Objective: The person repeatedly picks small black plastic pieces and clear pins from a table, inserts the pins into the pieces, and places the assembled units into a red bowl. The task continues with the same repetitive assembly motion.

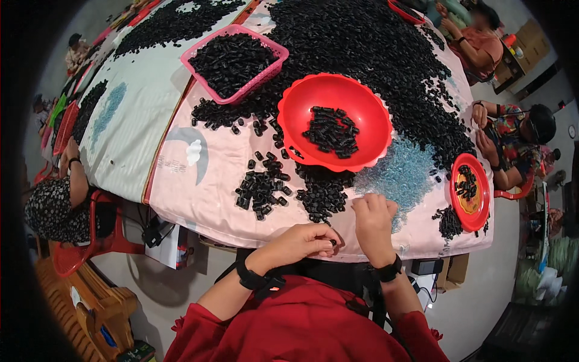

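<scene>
My left hand (pixel 304 241) is closed near the table's front edge, pinching a small black plastic piece (pixel 333 242). My right hand (pixel 373 226) reaches to the near edge of a spread of small clear bluish pieces (pixel 401 172). Its fingers are curled together, and whatever is in them is hidden. Ahead of my hands lie a loose pile of short black cylindrical pieces (pixel 260 190) and a pile of smaller black parts (pixel 322 199). Behind these sits a red scalloped bowl (pixel 371 114) with black assembled-looking pieces (pixel 330 131) in it.
A pink basket (pixel 241 93) full of black pieces stands at the far left. A large black heap (pixel 374 54) spreads across the cloth-covered table (pixel 199 211). At the right is a red oval tray (pixel 480 208). Other people sit around, one at the right (pixel 512 142).
</scene>
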A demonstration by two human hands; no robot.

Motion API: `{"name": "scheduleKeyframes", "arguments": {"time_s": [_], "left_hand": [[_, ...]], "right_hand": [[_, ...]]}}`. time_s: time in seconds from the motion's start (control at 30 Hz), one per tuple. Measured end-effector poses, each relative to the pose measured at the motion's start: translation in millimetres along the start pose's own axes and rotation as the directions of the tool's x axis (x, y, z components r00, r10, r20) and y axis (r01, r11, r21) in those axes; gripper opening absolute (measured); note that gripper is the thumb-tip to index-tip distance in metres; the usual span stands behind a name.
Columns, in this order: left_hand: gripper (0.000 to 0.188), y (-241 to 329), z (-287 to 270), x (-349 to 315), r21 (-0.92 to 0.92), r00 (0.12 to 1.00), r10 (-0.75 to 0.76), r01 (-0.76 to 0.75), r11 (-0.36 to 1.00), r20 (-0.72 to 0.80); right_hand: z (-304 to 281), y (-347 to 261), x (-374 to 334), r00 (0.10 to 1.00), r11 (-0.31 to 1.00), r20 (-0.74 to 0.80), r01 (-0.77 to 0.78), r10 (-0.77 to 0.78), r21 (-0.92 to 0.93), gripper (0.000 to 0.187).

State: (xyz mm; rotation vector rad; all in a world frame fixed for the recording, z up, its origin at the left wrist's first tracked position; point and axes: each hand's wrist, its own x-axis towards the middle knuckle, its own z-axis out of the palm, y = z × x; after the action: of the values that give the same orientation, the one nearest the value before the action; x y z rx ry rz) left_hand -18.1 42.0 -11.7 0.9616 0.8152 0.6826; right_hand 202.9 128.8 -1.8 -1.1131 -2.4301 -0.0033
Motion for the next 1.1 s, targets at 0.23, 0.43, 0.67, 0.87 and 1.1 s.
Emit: {"name": "scheduleKeyframes", "arguments": {"time_s": [0.23, 0.43, 0.67, 0.87, 1.1], "left_hand": [[0.028, -9.2, 1.5, 1.3, -0.086, 0.998, -0.017, 0.012, 0.996, -0.062], [0.028, -14.4, 0.7, 1.2, -0.148, 0.996, 0.013, -0.025, 0.989, -0.083], [0.025, -8.6, 2.5, -2.6, -0.230, 0.995, 0.042, -0.061, 0.971, -0.086], [0.025, -13.2, 2.9, -1.5, -0.260, 0.994, 0.035, -0.062, 0.964, -0.108], [0.025, -10.1, 4.0, -3.0, -0.274, 0.991, 0.027, -0.061, 0.960, -0.128]], "right_hand": [[-9.7, 16.8, -11.8, 0.972, 0.967, -0.079, -0.207, 0.220, 0.148, 0.013], [-17.9, 8.8, -22.6, 0.932, 0.853, 0.041, -0.345, 0.359, 0.392, 0.012], [-42.8, -34.9, -24.7, 0.954, 0.775, 0.172, -0.301, 0.247, 0.556, 0.014], [-43.8, -47.7, -17.4, 0.987, 0.842, 0.122, -0.151, 0.102, 0.519, 0.017], [-39.3, -46.5, -22.3, 0.979, 0.829, 0.179, -0.183, 0.101, 0.528, 0.022]]}}
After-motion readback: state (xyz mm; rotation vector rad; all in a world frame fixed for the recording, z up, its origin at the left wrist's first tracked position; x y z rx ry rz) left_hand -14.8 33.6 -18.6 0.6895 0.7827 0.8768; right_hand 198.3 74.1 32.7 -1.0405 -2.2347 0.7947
